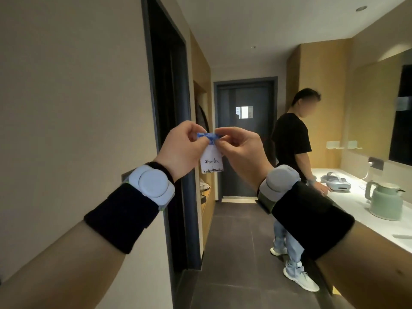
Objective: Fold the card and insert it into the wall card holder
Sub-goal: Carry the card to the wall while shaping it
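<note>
Wristbanded hands [182, 148] [240, 150] round card [211, 161], bystander [292, 139] beyond.

A white counter [356, 210] carries a green kettle [384, 202] and a pale handheld appliance [336, 182].

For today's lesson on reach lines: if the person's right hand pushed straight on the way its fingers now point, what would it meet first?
The right hand points leftward, its fingers pinching the top of the card. Going on, it would first press into the left hand, which grips the same blue top edge. Depth is unclear, but they look almost touching.
</note>
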{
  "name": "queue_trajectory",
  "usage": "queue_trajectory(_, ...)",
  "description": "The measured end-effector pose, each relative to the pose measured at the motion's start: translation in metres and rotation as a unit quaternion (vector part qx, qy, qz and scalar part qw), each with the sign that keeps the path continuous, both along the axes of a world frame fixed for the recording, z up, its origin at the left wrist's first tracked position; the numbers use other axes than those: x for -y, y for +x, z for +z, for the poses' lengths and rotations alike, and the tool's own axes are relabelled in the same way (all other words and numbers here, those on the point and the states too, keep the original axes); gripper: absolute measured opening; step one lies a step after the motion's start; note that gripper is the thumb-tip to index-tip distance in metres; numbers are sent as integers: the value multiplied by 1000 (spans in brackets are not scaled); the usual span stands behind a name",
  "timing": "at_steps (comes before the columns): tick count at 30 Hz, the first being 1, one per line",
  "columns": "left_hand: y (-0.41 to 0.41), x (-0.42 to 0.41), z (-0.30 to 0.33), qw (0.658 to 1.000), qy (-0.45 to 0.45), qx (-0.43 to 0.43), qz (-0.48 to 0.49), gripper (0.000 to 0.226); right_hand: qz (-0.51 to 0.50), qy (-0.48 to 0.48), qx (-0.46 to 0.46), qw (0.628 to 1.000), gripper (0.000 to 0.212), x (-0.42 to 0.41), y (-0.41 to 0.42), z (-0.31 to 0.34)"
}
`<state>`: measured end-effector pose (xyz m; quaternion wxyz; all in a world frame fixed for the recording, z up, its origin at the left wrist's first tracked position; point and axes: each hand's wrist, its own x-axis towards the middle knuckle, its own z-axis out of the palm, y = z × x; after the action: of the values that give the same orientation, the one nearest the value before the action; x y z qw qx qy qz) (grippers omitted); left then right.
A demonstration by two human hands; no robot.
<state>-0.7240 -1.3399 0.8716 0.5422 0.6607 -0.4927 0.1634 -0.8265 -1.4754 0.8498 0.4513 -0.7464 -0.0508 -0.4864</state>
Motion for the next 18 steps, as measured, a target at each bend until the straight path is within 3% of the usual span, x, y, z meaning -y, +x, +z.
queue_trajectory(5, 5, 42, 1, 999, -19, -23, 23, 12, 41, 6, -12, 999, 19, 50, 13, 8)
queue_trajectory(18, 28, 126, 4, 978, -27, -50, 202, 7, 117, -45, -36, 991, 27, 156, 86, 8)
